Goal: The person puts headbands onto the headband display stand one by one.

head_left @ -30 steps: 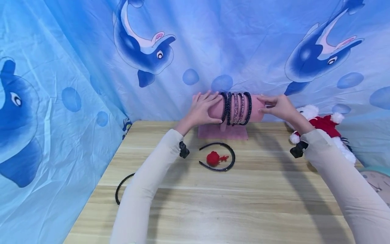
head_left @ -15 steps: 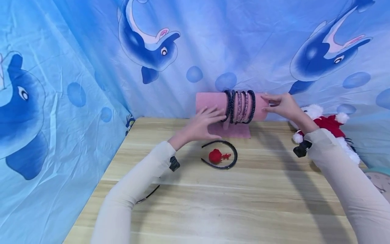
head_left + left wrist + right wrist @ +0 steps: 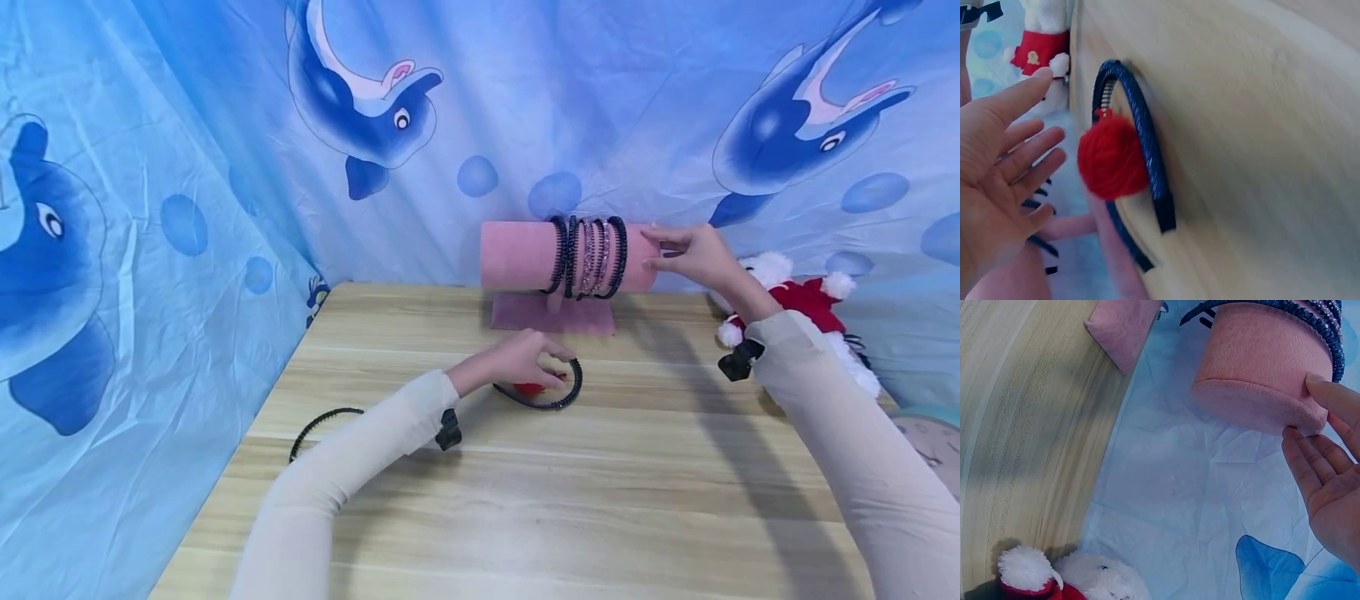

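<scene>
My left hand (image 3: 517, 360) hovers over a black headband (image 3: 576, 387) on the table, its fingers loosely spread. In the left wrist view, a red yarn ball (image 3: 1113, 159) sits within that headband's curve, and the fingers are apart from both. Farther back stands a pink headband stand (image 3: 517, 254), its padded roll carrying several black and glittery headbands (image 3: 592, 258) side by side. The right hand (image 3: 697, 254) holds the roll's right end, thumb on the curved side and fingertips at the end's edge (image 3: 1300, 428).
Partly behind the left sleeve lies another black headband (image 3: 315, 421). A white plush toy in red clothing (image 3: 806, 308) is at the back right, with a clock (image 3: 926, 442) at the right edge. A blue dolphin-printed curtain (image 3: 600, 100) hangs behind the wooden table (image 3: 555, 500).
My left hand has left the roll's left side and come down and forward to the headband with the red yarn ball. The right hand stays at the roll's right end.
</scene>
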`<state>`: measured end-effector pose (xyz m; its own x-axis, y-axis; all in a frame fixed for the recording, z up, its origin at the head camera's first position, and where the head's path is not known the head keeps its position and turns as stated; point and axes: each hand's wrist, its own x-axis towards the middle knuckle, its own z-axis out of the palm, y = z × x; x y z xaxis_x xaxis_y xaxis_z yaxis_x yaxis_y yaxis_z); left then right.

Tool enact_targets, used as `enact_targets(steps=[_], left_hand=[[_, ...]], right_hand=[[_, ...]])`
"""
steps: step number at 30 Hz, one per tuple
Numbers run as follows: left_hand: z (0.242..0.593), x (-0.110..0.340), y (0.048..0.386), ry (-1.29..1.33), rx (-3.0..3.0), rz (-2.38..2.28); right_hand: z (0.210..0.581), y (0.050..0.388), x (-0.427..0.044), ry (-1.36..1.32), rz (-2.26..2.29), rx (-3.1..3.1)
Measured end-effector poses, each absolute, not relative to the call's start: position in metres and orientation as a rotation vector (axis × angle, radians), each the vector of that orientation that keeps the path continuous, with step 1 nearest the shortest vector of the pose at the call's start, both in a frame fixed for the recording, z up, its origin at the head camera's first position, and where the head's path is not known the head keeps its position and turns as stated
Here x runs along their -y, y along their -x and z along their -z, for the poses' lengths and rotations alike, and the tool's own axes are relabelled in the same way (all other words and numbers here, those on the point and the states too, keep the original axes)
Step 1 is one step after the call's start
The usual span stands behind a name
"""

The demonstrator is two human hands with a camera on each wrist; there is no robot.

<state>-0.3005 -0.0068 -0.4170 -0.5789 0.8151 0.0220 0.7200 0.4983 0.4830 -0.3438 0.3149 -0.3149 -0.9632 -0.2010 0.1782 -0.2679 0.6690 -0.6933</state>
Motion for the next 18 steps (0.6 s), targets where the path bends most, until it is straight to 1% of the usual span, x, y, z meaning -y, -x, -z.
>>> enact_targets(steps=[4, 11, 18], left_hand=[[0.426, -0.005, 0.304, -1.186, -2.42, -0.786], [0.431, -0.025, 0.305, -0.986, -2.393, -0.843], [0.438, -0.037, 0.296, -0.953, -2.367, -0.899]], right_hand=[[0.315, 0.343, -0.315, -0.377, -1.17, 2.793], [0.317, 0.342, -0.315, -0.366, -1.173, 2.787], [0.317, 0.343, -0.315, -0.367, -1.204, 2.786]])
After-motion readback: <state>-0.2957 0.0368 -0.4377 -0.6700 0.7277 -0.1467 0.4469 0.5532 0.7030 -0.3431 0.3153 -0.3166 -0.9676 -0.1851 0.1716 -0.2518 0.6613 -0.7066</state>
